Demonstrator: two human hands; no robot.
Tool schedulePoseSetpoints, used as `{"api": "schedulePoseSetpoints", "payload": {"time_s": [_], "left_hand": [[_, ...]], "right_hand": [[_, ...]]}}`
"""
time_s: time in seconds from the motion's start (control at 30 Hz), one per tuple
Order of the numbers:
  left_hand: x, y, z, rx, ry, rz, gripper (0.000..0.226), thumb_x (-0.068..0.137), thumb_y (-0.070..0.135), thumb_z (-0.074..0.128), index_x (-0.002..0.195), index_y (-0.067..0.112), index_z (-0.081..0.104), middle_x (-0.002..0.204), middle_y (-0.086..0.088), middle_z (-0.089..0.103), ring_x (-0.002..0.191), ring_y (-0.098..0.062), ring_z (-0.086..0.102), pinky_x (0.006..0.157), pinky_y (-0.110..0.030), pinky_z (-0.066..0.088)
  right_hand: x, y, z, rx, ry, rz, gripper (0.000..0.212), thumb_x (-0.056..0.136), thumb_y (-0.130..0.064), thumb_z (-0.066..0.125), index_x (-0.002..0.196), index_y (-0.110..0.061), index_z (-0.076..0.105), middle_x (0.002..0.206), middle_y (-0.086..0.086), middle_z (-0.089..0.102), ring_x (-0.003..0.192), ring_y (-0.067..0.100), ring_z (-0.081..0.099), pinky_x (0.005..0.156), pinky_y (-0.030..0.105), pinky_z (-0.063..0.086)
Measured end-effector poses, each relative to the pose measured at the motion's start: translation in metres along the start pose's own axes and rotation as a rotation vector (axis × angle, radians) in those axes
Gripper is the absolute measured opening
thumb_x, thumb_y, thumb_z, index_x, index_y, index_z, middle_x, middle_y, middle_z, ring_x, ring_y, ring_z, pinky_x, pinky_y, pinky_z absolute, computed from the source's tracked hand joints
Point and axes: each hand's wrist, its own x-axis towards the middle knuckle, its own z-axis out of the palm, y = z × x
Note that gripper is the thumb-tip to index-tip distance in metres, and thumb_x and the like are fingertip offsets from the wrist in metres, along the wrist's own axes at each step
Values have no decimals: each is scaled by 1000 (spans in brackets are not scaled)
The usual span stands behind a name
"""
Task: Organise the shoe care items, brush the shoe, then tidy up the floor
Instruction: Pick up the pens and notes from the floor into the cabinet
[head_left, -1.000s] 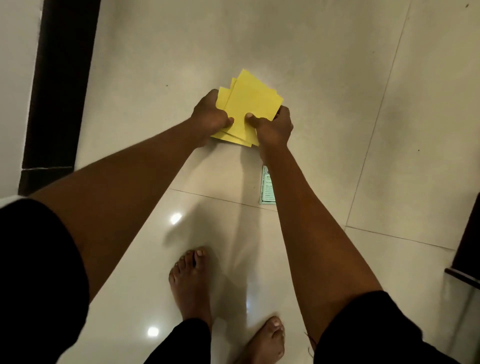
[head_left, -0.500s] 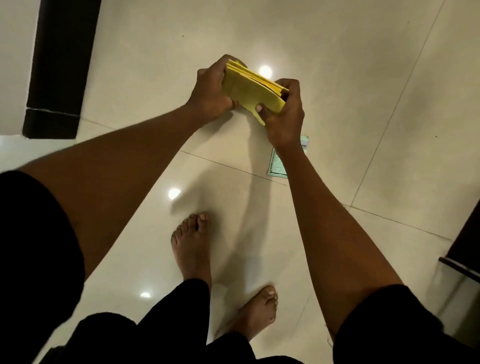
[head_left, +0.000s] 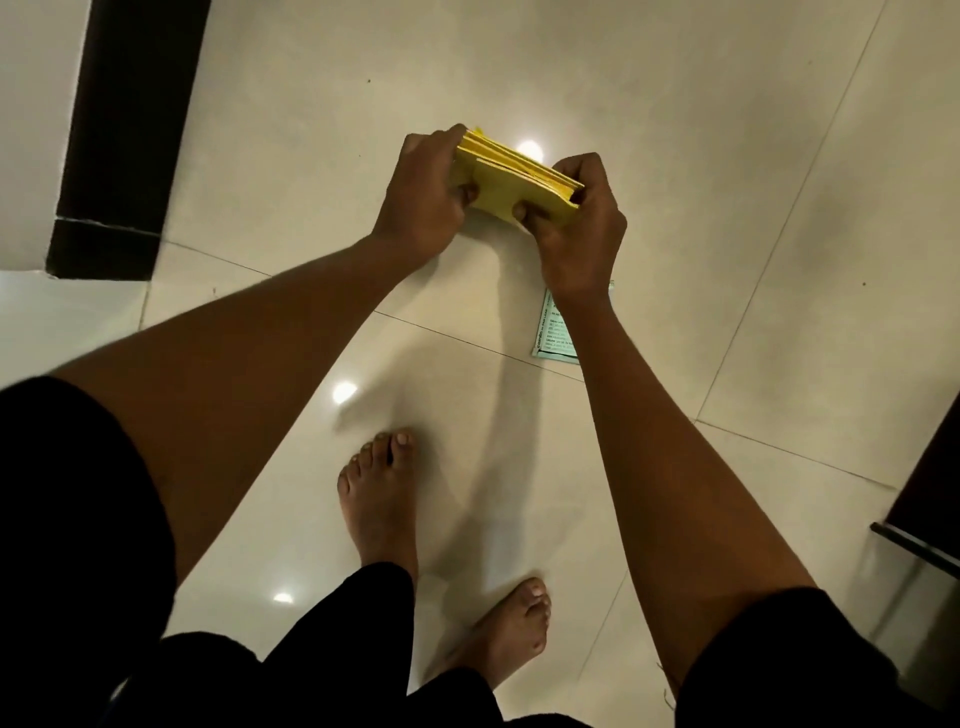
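Observation:
A stack of yellow paper sheets (head_left: 511, 179) is held above the pale tiled floor, between both hands. My left hand (head_left: 423, 195) grips its left end, fingers over the top and thumb underneath. My right hand (head_left: 579, 228) pinches the right end, thumb on the near face. The sheets are squared into one bundle, seen edge-on. No shoe or brush is in view.
A light green printed leaflet (head_left: 553, 332) lies on the floor under my right forearm. A dark door frame (head_left: 130, 130) stands at the left, and a dark piece of furniture (head_left: 930, 509) at the right edge. My bare feet (head_left: 382, 493) stand below on the tiled floor (head_left: 727, 208).
The yellow sheets were fanned out low near the floor; both hands have lifted them and gathered them into one aligned stack. The view has shifted, so the leaflet appears lower.

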Motion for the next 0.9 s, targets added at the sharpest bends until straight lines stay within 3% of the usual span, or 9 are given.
{"api": "schedulePoseSetpoints", "payload": {"time_s": [0.13, 0.23, 0.3, 0.43, 0.53, 0.63, 0.77, 0.9], "left_hand": [[-4, -4, 14, 109, -115, -19, 66, 84, 15, 65, 140, 4, 33, 134, -17, 46, 126, -33, 36, 100, -30, 29], [-8, -6, 20, 103, -74, -32, 61, 84, 21, 66, 137, 7, 39, 130, -16, 48, 121, -33, 41, 98, -30, 30], [-9, -6, 18, 106, -52, -43, 54, 84, 18, 66, 133, 7, 45, 127, -15, 51, 118, -32, 43, 94, -27, 31], [-12, 0, 13, 95, 10, -7, 43, 86, 10, 62, 127, 3, 51, 123, -16, 54, 116, -33, 43, 86, -25, 32], [-17, 6, 12, 101, 74, 49, 43, 88, 10, 57, 130, 3, 48, 123, -15, 54, 120, -29, 42, 89, -29, 37], [-16, 5, 11, 107, 173, 58, 41, 88, 11, 57, 128, 5, 50, 121, -14, 55, 119, -29, 44, 91, -34, 41], [-16, -6, 13, 286, 55, 55, 37, 86, 17, 61, 121, 6, 55, 122, -10, 56, 119, -31, 42, 90, -42, 41], [-19, -6, 17, 266, 32, -9, 42, 85, 17, 64, 123, 4, 53, 130, -7, 51, 121, -31, 39, 92, -40, 38]], "right_hand": [[-5, 2, 4, 135, -39, 142, 61, 58, -8, 85, 105, -10, 48, 102, 2, 59, 87, 14, 59, 73, 13, 50], [-4, 2, 5, 298, -49, 209, 75, 55, 0, 84, 117, -8, 43, 114, 5, 57, 99, 16, 60, 82, 30, 56], [-5, 6, 4, 270, -95, 231, 76, 58, 1, 83, 121, -8, 43, 118, 6, 56, 102, 18, 58, 85, 30, 55], [-4, 17, 1, -25, -136, 188, 55, 69, -10, 79, 118, -3, 53, 110, 8, 65, 92, 19, 59, 83, 27, 51], [4, 17, 3, -90, -21, 147, 47, 71, -9, 76, 113, -1, 56, 98, 10, 68, 82, 22, 61, 79, 36, 54], [5, 18, 5, -123, 19, 104, 40, 75, -11, 75, 110, -4, 58, 94, 8, 69, 80, 21, 63, 77, 30, 54], [-5, 32, 4, -137, -52, 85, 20, 77, -8, 70, 96, -5, 64, 82, 7, 69, 71, 20, 61, 69, 29, 48], [-3, 34, 3, -179, -70, 87, 12, 79, -9, 70, 91, -8, 69, 84, 6, 72, 69, 16, 57, 65, 16, 39]]}}
